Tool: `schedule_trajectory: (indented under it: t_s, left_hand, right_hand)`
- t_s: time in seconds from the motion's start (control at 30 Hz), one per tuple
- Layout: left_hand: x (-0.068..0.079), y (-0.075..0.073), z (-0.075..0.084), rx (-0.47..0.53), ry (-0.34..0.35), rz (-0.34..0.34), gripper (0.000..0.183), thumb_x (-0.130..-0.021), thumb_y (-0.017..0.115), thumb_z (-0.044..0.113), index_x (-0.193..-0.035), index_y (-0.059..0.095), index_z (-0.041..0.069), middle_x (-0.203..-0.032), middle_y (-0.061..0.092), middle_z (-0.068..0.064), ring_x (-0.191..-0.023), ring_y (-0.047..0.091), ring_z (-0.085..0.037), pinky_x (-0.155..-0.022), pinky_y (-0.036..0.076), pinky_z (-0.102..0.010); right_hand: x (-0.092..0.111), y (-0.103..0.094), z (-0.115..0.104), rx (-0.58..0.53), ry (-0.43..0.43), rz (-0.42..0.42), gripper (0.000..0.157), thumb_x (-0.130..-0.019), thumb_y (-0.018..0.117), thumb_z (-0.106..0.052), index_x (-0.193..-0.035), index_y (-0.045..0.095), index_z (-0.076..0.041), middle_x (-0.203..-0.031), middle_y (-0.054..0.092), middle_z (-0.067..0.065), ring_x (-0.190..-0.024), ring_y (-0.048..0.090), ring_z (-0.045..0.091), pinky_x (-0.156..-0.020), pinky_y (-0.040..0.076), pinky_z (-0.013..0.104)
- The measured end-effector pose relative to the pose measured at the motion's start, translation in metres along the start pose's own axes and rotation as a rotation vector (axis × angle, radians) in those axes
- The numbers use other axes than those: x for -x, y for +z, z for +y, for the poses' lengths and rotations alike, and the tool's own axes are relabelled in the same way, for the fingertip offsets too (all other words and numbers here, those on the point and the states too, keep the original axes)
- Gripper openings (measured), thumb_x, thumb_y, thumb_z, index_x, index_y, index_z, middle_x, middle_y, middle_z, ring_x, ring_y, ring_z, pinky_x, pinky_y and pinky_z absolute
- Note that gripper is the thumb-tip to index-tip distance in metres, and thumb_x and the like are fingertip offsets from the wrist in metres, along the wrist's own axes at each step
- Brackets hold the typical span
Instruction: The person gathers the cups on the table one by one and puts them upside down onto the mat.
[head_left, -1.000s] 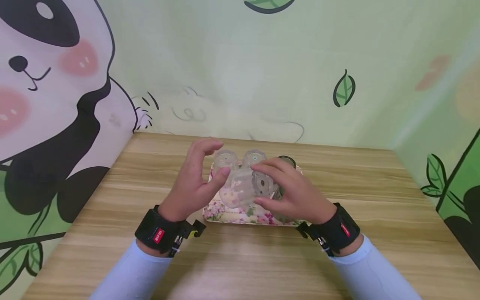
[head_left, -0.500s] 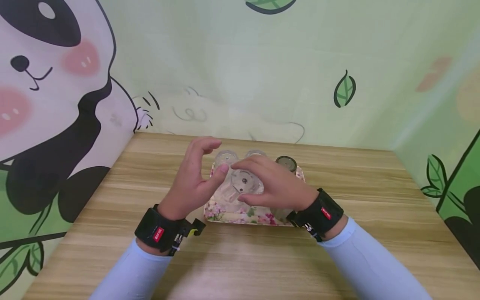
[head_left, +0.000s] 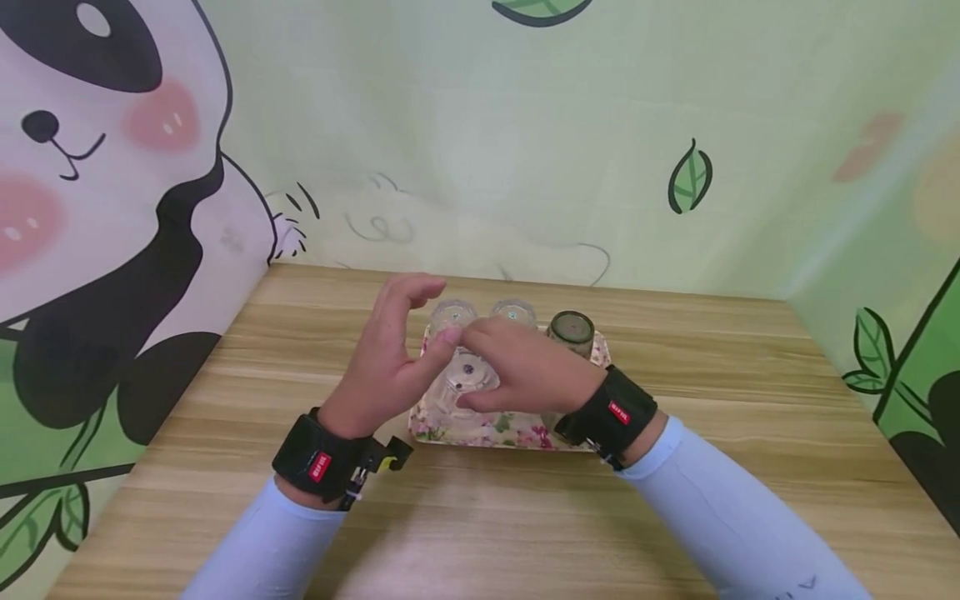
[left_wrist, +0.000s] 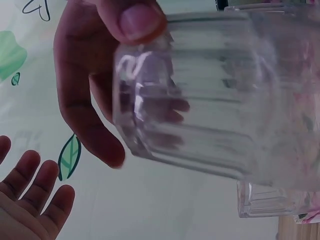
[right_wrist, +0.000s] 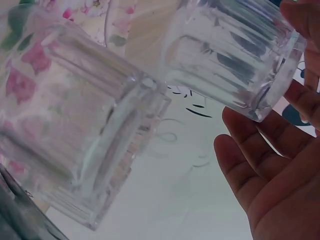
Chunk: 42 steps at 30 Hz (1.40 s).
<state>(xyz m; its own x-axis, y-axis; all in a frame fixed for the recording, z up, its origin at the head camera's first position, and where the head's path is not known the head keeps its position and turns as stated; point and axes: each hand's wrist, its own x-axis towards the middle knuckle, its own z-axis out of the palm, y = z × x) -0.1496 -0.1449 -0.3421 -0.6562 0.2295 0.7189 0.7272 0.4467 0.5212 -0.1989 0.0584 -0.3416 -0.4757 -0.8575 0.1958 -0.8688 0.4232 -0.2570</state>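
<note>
In the head view my right hand (head_left: 532,367) holds a clear faceted glass (head_left: 468,371) by its base end, fingers on one side and thumb on the other. This glass is upside down with its base up; whether its rim touches the tray (head_left: 480,433) I cannot tell. To its left my left hand (head_left: 386,367) is raised with thumb and fingers spread, holding nothing. The left wrist view has a right-hand fingertip on the base end of the glass (left_wrist: 210,100), while left fingertips (left_wrist: 45,190) stay apart from it.
Two more clear glasses (head_left: 453,313) stand base up along the back of the flowered tray, beside a dark tinted glass (head_left: 572,329) at the right. The tray sits on a wood-grain table (head_left: 720,400). A printed backdrop (head_left: 480,167) rises behind.
My right hand has moved left with the glass, turning it from tilted to nearly upright with base up. The tinted glass shows more fully now. My left hand has hardly moved.
</note>
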Motion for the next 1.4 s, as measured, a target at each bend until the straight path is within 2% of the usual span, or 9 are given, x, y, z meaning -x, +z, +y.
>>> schedule_trajectory:
  t_s: [0.07, 0.27, 0.43, 0.67, 0.93, 1.4]
  left_hand:
    - [0.000, 0.001, 0.000, 0.003, -0.005, -0.003, 0.048, -0.090, 0.064, 0.013, -0.133, 0.047, -0.001, -0.130, 0.054, -0.024, -0.122, 0.049, -0.031, -0.103, 0.047, -0.057]
    - [0.000, 0.003, 0.000, 0.013, -0.015, -0.012, 0.047, -0.091, 0.063, 0.014, -0.134, 0.047, 0.001, -0.131, 0.054, -0.022, -0.124, 0.048, -0.030, -0.104, 0.046, -0.057]
    - [0.000, 0.005, 0.000, 0.024, -0.008, -0.016, 0.047, -0.091, 0.065, 0.013, -0.133, 0.048, 0.000, -0.130, 0.054, -0.021, -0.123, 0.049, -0.029, -0.104, 0.046, -0.056]
    - [0.000, 0.006, -0.001, 0.023, -0.019, -0.026, 0.048, -0.091, 0.065, 0.013, -0.133, 0.047, 0.000, -0.131, 0.054, -0.022, -0.124, 0.049, -0.029, -0.105, 0.046, -0.056]
    - [0.002, 0.007, -0.002, 0.024, -0.036, -0.048, 0.048, -0.092, 0.064, 0.014, -0.135, 0.047, 0.002, -0.132, 0.053, -0.020, -0.125, 0.049, -0.028, -0.107, 0.046, -0.056]
    - [0.002, 0.009, -0.005, -0.006, -0.049, -0.080, 0.046, -0.093, 0.064, 0.018, -0.134, 0.050, 0.004, -0.133, 0.054, -0.018, -0.126, 0.049, -0.027, -0.108, 0.047, -0.056]
  right_hand:
    - [-0.003, 0.002, 0.000, -0.007, 0.007, -0.023, 0.055, -0.086, 0.075, -0.040, -0.133, 0.057, -0.017, -0.118, 0.069, 0.004, -0.107, 0.058, 0.016, -0.095, 0.057, 0.039]
    - [-0.010, 0.010, 0.000, -0.014, 0.044, -0.096, 0.056, -0.085, 0.077, -0.041, -0.135, 0.056, -0.024, -0.124, 0.068, -0.001, -0.112, 0.059, 0.013, -0.098, 0.057, 0.036]
    - [-0.015, 0.018, 0.003, -0.005, 0.043, -0.126, 0.056, -0.084, 0.079, -0.037, -0.133, 0.058, -0.022, -0.129, 0.069, -0.002, -0.116, 0.061, 0.012, -0.101, 0.056, 0.035]
    - [-0.017, 0.025, 0.004, 0.008, 0.056, -0.167, 0.060, -0.084, 0.080, -0.035, -0.136, 0.052, -0.022, -0.133, 0.068, 0.001, -0.120, 0.062, 0.015, -0.106, 0.055, 0.038]
    - [-0.021, 0.030, 0.004, -0.001, 0.041, -0.164, 0.054, -0.085, 0.079, -0.033, -0.132, 0.057, -0.017, -0.126, 0.073, 0.004, -0.114, 0.065, 0.015, -0.103, 0.057, 0.039]
    - [-0.024, 0.036, 0.008, -0.049, 0.052, -0.160, 0.058, -0.088, 0.078, -0.032, -0.139, 0.057, -0.016, -0.139, 0.067, 0.006, -0.127, 0.060, 0.017, -0.112, 0.052, 0.039]
